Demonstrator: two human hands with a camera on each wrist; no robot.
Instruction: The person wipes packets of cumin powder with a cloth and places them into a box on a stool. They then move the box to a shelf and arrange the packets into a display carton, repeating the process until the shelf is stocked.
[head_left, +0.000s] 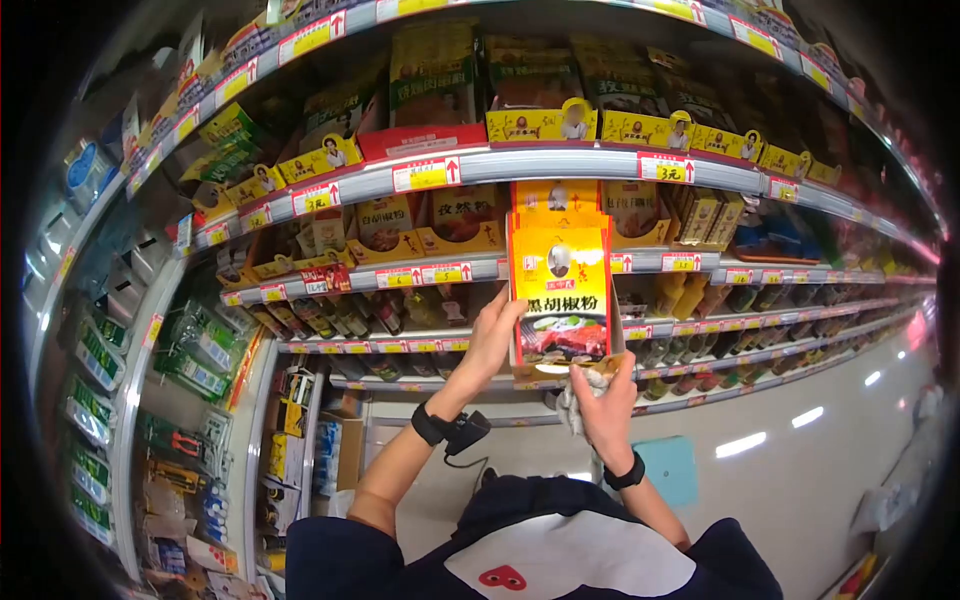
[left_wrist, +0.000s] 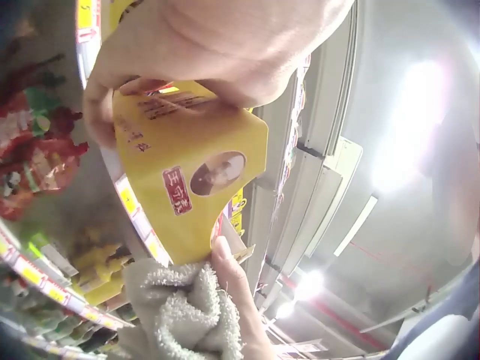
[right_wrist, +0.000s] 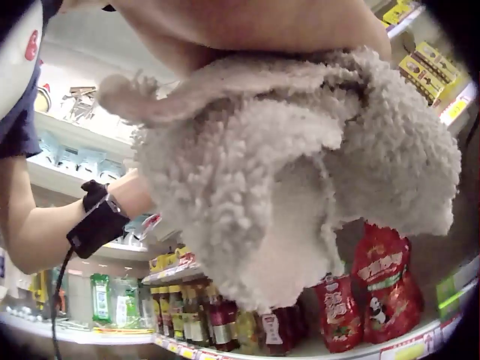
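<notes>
A yellow display box (left_wrist: 187,217) of seasoning packets is held up in front of the shelves, tilted toward me. The front packet (head_left: 562,290) is yellow and red with a food picture and faces up in the head view. My left hand (head_left: 488,338) grips the box's left side, fingers wrapped over its edge in the left wrist view. My right hand (head_left: 610,408) holds the lower right corner, thumb in front, with a fluffy grey cloth (right_wrist: 217,172) bunched in its grip. The cloth hangs below the box and fills much of the right wrist view.
Behind the box runs a curved shelf (head_left: 560,166) with price tags, lined with seasoning boxes (head_left: 465,222). Bottles (head_left: 385,312) stand on lower shelves. Hanging packs (head_left: 100,345) line the left side. A light blue square stool (head_left: 668,470) stands on the floor at right.
</notes>
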